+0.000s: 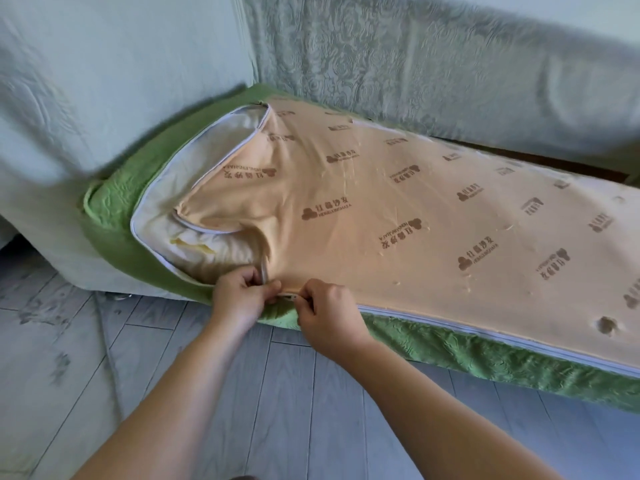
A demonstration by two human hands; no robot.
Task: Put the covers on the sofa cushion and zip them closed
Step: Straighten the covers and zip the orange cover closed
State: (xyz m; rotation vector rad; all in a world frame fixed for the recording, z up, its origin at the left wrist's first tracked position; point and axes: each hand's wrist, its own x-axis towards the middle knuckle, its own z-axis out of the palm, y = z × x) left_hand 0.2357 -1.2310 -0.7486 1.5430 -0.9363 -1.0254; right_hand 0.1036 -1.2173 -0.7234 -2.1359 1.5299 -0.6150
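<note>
Slack worries us: our left hand (239,296) pinches the bunched peach cover (346,202), our right hand (329,315) pinches the zipper pull (292,297). Loose cloth could jam it.

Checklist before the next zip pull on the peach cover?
1. Right hand pinches zipper slider: ok.
2. Left hand grips peach cover beside the slider: ok.
3. Closed zip right of the hands, no gaps: ok.
4. Cover flap lined up with its edge at the left end: not ok, folded back off white liner.
5. Liner clear of the teeth ahead: cannot tell.
</note>
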